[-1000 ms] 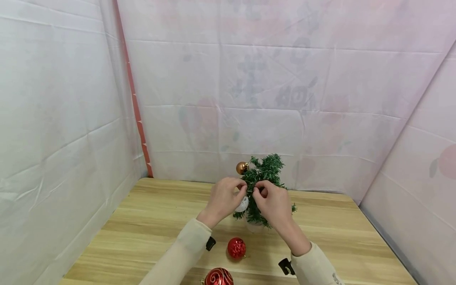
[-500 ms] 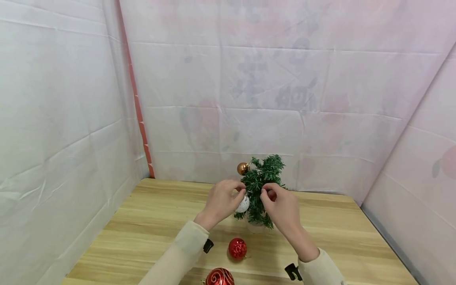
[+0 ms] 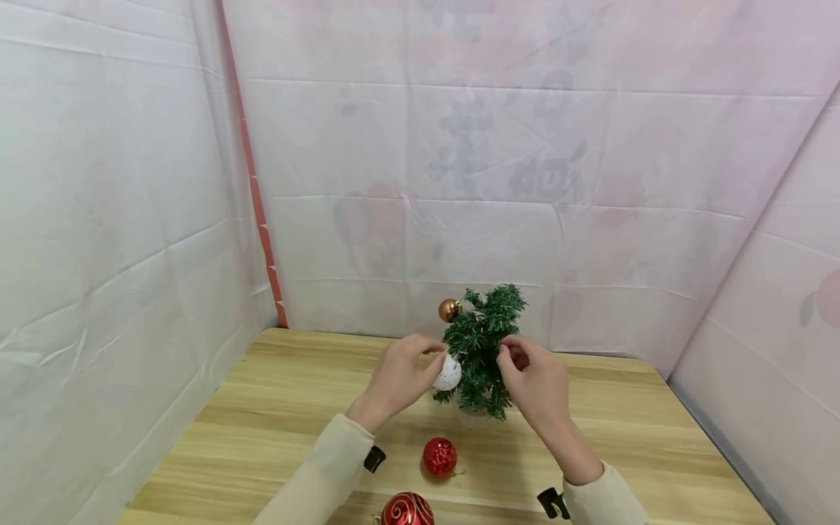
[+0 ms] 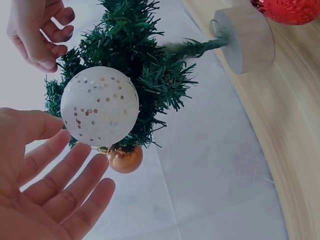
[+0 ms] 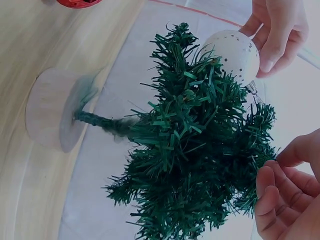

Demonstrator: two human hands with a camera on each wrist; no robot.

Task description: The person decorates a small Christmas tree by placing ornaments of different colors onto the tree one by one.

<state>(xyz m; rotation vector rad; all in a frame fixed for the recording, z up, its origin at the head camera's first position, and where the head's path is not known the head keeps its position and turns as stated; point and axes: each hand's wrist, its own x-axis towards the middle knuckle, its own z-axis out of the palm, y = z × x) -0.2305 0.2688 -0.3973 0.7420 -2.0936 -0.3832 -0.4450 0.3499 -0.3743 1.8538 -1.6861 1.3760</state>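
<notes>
A small artificial Christmas tree (image 3: 482,350) stands on the table with a round pale base (image 5: 47,107). A white speckled bauble (image 4: 100,106) hangs at its left side. Beside that bauble is my left hand (image 3: 400,375), its fingers loosely extended and its thumb close to the ball's edge in the left wrist view. My right hand (image 3: 539,375) is at the tree's right side. Its thumb and index finger meet on a green branch tip (image 5: 265,156), the other fingers curled. A copper-coloured bauble (image 3: 449,310) hangs on the upper left branch.
A patterned red bauble (image 3: 440,457) lies on the wooden table (image 3: 275,408) in front of the tree. Nearer, a larger red bauble with gold swirls (image 3: 407,510) is cut off by the lower frame edge. Pale cloth (image 3: 499,146) encloses the back and sides.
My right hand has moved right across the tree front, away from the left hand. The left hand has drawn slightly left, so more of the white bauble shows.
</notes>
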